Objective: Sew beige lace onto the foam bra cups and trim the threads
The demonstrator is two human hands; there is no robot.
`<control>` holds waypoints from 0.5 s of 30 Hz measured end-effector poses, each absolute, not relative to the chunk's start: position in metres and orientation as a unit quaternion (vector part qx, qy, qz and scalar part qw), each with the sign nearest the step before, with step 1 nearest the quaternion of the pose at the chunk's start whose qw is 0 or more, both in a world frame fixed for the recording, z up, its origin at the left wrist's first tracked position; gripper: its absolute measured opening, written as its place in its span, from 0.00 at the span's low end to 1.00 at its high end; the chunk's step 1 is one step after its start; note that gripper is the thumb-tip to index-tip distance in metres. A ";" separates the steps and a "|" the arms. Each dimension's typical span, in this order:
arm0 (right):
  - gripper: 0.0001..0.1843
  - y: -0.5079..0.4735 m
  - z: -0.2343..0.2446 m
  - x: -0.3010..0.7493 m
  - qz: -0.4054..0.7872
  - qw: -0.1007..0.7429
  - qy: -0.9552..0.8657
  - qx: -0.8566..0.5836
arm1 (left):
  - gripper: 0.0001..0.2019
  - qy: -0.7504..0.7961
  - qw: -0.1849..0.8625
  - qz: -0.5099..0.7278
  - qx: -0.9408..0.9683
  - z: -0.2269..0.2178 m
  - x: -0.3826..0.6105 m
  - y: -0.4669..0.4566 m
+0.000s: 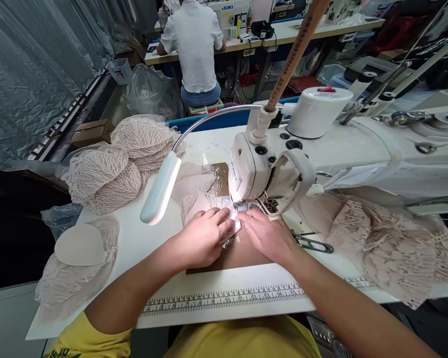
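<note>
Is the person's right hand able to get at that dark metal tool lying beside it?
Probably yes: the dark metal tool lies close beside the wrist, its near end uncovered. The right hand would likely just have to leave the edge of the lace piece first.

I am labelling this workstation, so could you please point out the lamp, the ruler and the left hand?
Lamp (161,189), head view: its pale housing.
Ruler (227,301), head view: its printed markings.
Left hand (204,236), head view: back of the hand.
</note>
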State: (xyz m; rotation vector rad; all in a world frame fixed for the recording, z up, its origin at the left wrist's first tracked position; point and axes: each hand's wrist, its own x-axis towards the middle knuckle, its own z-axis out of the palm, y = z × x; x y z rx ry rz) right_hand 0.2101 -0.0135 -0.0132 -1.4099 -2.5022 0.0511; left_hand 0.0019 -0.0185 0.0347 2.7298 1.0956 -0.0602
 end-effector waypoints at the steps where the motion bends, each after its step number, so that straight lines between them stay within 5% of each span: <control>1: 0.18 -0.014 -0.012 0.210 0.021 0.140 -0.863 -0.486 | 0.28 0.363 0.107 -0.031 0.925 0.037 -0.001 -0.021; 3: 0.18 -0.013 -0.011 0.211 0.033 0.152 -0.862 -0.483 | 0.29 0.353 0.104 -0.043 0.929 0.034 -0.004 -0.025; 8: 0.18 -0.013 -0.012 0.212 0.075 0.182 -0.863 -0.464 | 0.12 0.384 0.128 0.019 0.914 0.015 0.001 -0.013; 15: 0.16 -0.018 -0.016 0.208 0.074 0.195 -0.862 -0.462 | 0.24 0.386 0.527 0.143 0.744 0.014 -0.015 0.017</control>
